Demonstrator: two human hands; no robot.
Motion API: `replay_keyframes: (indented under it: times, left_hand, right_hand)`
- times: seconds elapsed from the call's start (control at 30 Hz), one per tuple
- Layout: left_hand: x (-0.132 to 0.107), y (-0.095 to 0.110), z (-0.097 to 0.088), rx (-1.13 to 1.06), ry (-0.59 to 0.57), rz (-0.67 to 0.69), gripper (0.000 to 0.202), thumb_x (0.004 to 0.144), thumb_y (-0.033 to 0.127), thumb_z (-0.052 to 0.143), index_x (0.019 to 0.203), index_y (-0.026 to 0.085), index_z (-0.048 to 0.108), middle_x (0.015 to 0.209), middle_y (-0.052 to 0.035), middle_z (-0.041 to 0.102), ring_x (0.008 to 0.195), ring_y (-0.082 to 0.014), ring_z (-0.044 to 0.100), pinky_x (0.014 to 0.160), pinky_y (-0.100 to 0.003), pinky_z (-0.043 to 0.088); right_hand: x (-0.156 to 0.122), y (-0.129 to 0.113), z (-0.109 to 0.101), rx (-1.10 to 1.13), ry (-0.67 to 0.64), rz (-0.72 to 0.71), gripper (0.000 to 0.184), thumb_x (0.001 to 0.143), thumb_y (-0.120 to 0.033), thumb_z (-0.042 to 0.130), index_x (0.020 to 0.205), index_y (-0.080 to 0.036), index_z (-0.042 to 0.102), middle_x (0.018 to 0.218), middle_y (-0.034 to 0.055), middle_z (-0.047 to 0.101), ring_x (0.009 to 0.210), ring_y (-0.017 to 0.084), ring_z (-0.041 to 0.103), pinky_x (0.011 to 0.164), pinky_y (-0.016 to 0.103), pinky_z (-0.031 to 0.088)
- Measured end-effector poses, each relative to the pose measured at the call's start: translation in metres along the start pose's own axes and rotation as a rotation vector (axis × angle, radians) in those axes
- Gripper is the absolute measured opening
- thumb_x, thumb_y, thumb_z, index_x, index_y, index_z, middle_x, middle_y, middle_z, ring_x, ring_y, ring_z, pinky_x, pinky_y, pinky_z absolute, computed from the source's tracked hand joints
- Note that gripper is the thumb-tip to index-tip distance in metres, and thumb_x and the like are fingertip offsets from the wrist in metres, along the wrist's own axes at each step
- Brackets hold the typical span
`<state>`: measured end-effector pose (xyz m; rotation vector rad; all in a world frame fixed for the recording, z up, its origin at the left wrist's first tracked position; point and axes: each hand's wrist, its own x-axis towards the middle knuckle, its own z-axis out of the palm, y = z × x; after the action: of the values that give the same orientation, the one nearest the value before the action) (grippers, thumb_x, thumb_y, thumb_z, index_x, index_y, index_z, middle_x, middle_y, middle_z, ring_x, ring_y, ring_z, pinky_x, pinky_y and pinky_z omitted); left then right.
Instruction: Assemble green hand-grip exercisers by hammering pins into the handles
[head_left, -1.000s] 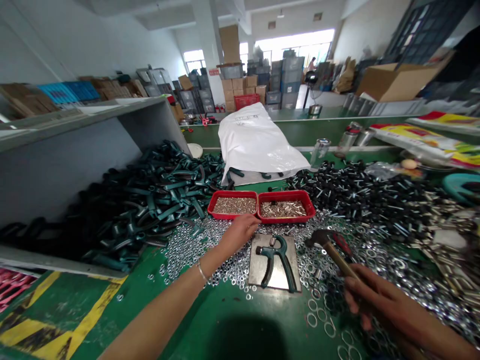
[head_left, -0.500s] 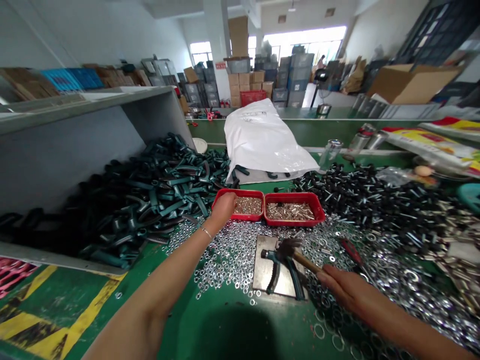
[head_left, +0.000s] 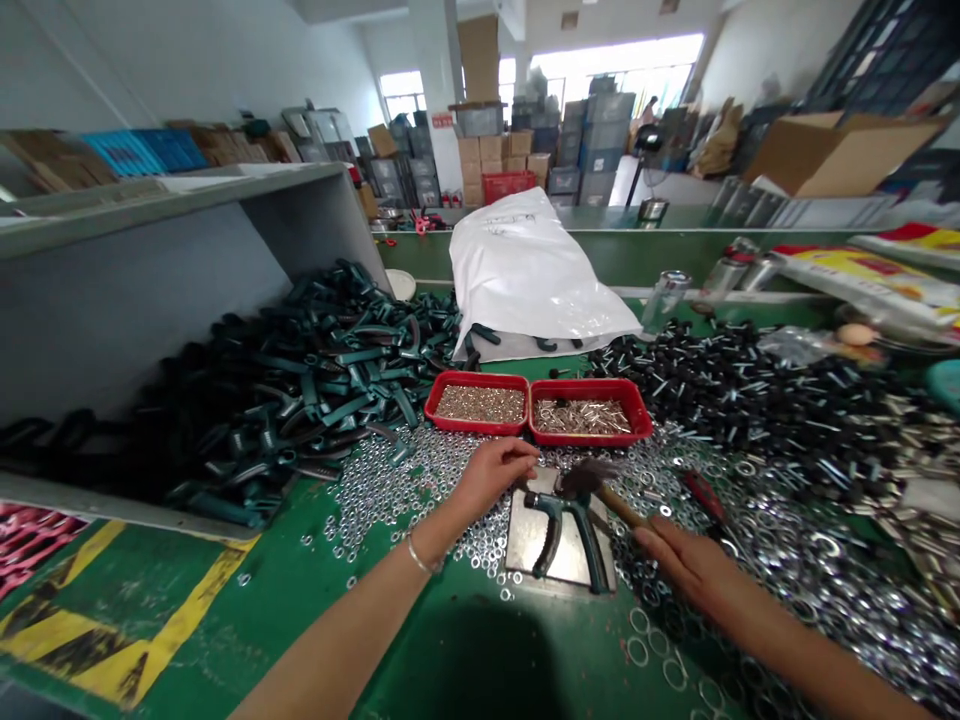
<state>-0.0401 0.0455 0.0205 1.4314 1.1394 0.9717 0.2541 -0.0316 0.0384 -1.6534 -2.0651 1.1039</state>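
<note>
The right hand point(head_left: 686, 570) is closed around the wooden handle of a hammer point(head_left: 600, 488), whose head sits over the top end of a green grip trainer point(head_left: 570, 525). The grip trainer lies on a metal plate point(head_left: 525, 545) on the green desk point(head_left: 450, 650). The left hand point(head_left: 491, 475) rests at the plate's upper left corner, fingertips drawn together; I cannot tell whether they pinch anything. Loose washers point(head_left: 442, 490) surround the plate, and 2 red trays point(head_left: 476, 403) stand just behind it.

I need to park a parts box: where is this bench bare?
Bare green bench shows at the front edge, below the metal plate, between left hand and right hand, which holds the hammer; also left, between washers and yellow stripes. Handles, bolts, red trays crowd the rest.
</note>
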Motion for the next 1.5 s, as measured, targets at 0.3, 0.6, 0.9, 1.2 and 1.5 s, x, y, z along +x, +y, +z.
replay_keyframes:
  times: [0.3, 0.6, 0.9, 1.2, 1.5]
  left_hand:
    - [0.017, -0.004, 0.039, 0.571, -0.021, 0.182, 0.021, 0.094, 0.021, 0.052, 0.096, 0.017, 0.073, 0.098, -0.0071, 0.071, 0.094, -0.0204, 0.064, 0.089, -0.032, 0.048]
    - [0.022, -0.01, 0.05, 0.662, -0.065, 0.174, 0.021, 0.094, 0.023, 0.054, 0.095, 0.017, 0.075, 0.096, -0.0051, 0.073, 0.091, -0.0186, 0.065, 0.087, -0.028, 0.047]
    - [0.017, -0.005, 0.06, 1.057, -0.116, 0.329, 0.021, 0.097, 0.022, 0.049, 0.097, 0.016, 0.069, 0.092, -0.007, 0.067, 0.091, -0.0213, 0.06, 0.087, -0.034, 0.045]
    - [0.008, 0.0, 0.053, 1.198, -0.244, 0.504, 0.022, 0.098, 0.027, 0.047, 0.111, 0.013, 0.06, 0.107, -0.0096, 0.061, 0.104, -0.0243, 0.053, 0.096, -0.04, 0.041]
    - [-0.033, 0.015, 0.047, 1.044, -0.144, 0.159, 0.033, 0.084, 0.042, 0.068, 0.102, 0.015, 0.063, 0.105, -0.0104, 0.061, 0.105, -0.0282, 0.053, 0.099, -0.045, 0.04]
  right_hand:
    - [-0.001, 0.029, 0.02, 0.461, 0.188, 0.13, 0.044, 0.093, -0.062, 0.042, 0.085, -0.022, 0.058, 0.076, 0.0018, 0.058, 0.067, 0.017, 0.052, 0.061, 0.027, 0.046]
    - [-0.006, 0.032, 0.029, 0.506, 0.178, 0.153, 0.05, 0.09, -0.069, 0.044, 0.082, -0.022, 0.059, 0.071, 0.0017, 0.058, 0.063, 0.016, 0.052, 0.055, 0.025, 0.044]
    - [-0.009, 0.026, 0.027, 0.588, 0.163, 0.202, 0.049, 0.089, -0.069, 0.045, 0.083, -0.022, 0.058, 0.066, -0.0012, 0.058, 0.054, 0.013, 0.052, 0.048, 0.023, 0.043]
    - [-0.014, 0.015, -0.008, 0.335, 0.011, 0.168, 0.047, 0.094, -0.064, 0.035, 0.079, -0.022, 0.052, 0.062, -0.0027, 0.055, 0.045, 0.012, 0.049, 0.04, 0.024, 0.038]
    - [0.008, -0.018, -0.038, -0.118, 0.082, -0.05, 0.042, 0.099, -0.054, 0.029, 0.086, -0.022, 0.053, 0.071, 0.0034, 0.063, 0.067, 0.02, 0.06, 0.065, 0.032, 0.044]
